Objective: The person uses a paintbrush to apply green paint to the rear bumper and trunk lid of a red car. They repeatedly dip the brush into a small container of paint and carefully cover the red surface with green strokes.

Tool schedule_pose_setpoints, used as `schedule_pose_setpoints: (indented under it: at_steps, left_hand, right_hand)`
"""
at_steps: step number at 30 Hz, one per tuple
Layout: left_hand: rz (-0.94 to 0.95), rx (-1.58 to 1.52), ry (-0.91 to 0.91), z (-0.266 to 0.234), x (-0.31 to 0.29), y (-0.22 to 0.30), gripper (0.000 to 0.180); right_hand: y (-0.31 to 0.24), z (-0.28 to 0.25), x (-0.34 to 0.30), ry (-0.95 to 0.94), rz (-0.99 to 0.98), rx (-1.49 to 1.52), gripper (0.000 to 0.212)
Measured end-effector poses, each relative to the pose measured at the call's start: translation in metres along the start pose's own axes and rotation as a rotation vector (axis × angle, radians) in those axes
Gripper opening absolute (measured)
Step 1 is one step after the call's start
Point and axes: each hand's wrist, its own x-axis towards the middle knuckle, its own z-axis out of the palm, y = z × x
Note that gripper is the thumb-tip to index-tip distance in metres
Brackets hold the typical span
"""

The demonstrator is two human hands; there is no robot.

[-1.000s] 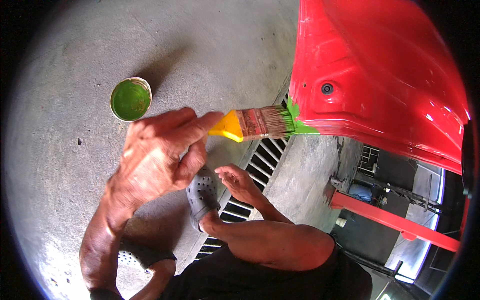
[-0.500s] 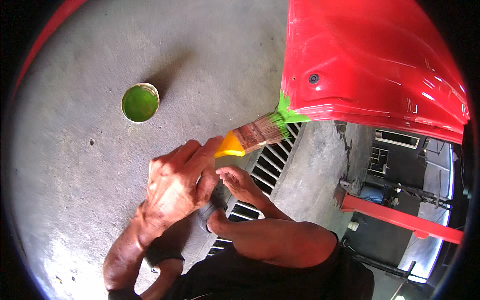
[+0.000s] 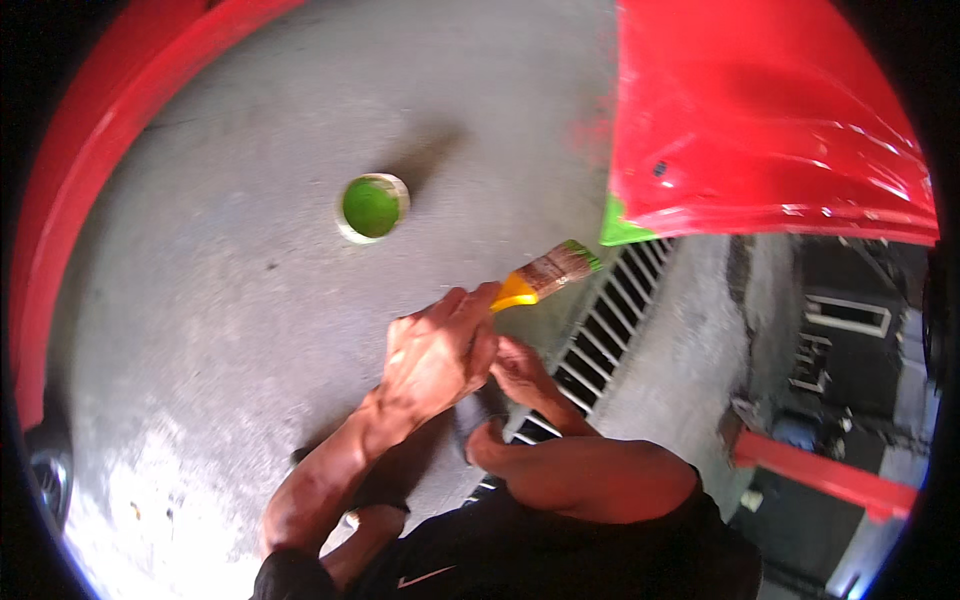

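Observation:
My left hand (image 3: 435, 350) is closed round the yellow handle of a flat paintbrush (image 3: 555, 270), whose bristles are tipped with green. The brush points toward a glossy red panel (image 3: 760, 110) at the upper right, with a gap between them. Green paint (image 3: 622, 225) coats the panel's lower left corner. My right hand (image 3: 525, 372) is lower and partly behind the left one; its fingers are partly hidden, look loosely apart, and show nothing held. A small round can (image 3: 372, 208) of green paint stands on the floor beyond my left hand.
A metal floor grate (image 3: 610, 335) runs past my hands toward the panel. My bent leg (image 3: 600, 485) is close to my right arm. A curved red part (image 3: 75, 190) rims the left side, and a red beam (image 3: 820, 475) lies at the lower right.
The brush has come off the painted corner and now stands apart from it. My view has shifted, so the can and hands sit further right. The right hand is now more covered by the left.

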Motion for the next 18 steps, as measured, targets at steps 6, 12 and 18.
schedule_pose_setpoints:
  at_steps: [6,12,18]
  left_hand:
    - [-0.361,-0.56,0.401,-0.023,-0.032,-0.08,0.034]
    - [-0.678,-0.729,0.705,-0.094,-0.041,-0.099,0.046]
    - [-0.718,-0.435,0.735,-0.149,-0.096,-0.107,0.038]
  right_hand:
    - [-0.044,0.019,0.055,0.18,-0.232,-0.316,0.057]
    - [-0.083,0.038,0.17,0.372,-0.458,-0.509,0.114]
    - [-0.119,0.092,0.239,0.32,-0.472,-0.471,0.137]
